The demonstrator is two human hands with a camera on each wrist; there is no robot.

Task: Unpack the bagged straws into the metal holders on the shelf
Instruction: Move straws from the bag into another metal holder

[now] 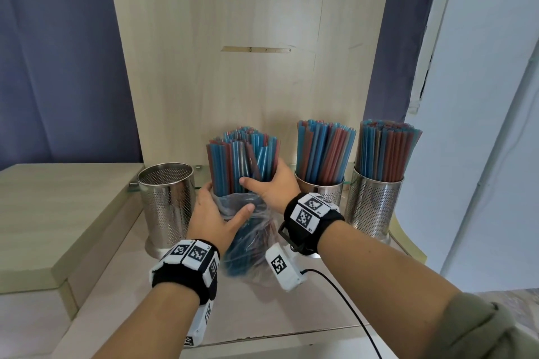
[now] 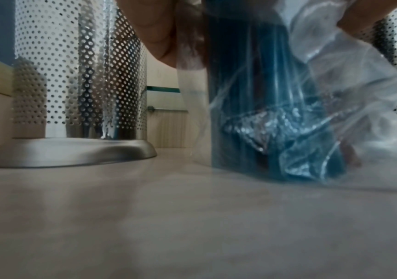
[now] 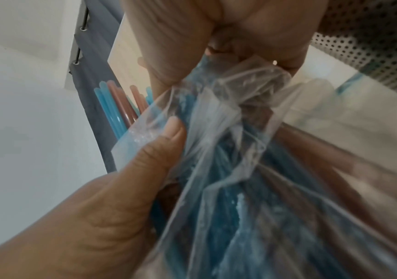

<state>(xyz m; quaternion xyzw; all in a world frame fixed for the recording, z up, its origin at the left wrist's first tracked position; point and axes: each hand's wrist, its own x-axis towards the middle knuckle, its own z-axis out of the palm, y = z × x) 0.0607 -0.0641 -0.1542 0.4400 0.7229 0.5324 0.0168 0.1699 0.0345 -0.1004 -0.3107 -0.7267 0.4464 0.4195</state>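
A bundle of blue and red straws [image 1: 243,160] stands upright on the shelf, its lower half inside a clear plastic bag [image 1: 250,242]. My left hand [image 1: 215,213] grips the bag's crumpled top, thumb across the front. My right hand [image 1: 269,183] wraps round the bare straws just above the bag mouth. An empty perforated metal holder [image 1: 167,201] stands just left of the bundle. In the left wrist view the bag [image 2: 300,113] rests on the shelf beside that holder [image 2: 73,85]. The right wrist view shows the bag [image 3: 252,169] and the left thumb [image 3: 166,136] pressing the plastic.
Two perforated holders filled with straws [image 1: 320,181] [image 1: 376,201] stand to the right. The wooden back panel [image 1: 248,38] rises behind. A raised step [image 1: 58,213] borders the shelf [image 1: 262,315] on the left. A black cable [image 1: 350,300] trails from my right wrist.
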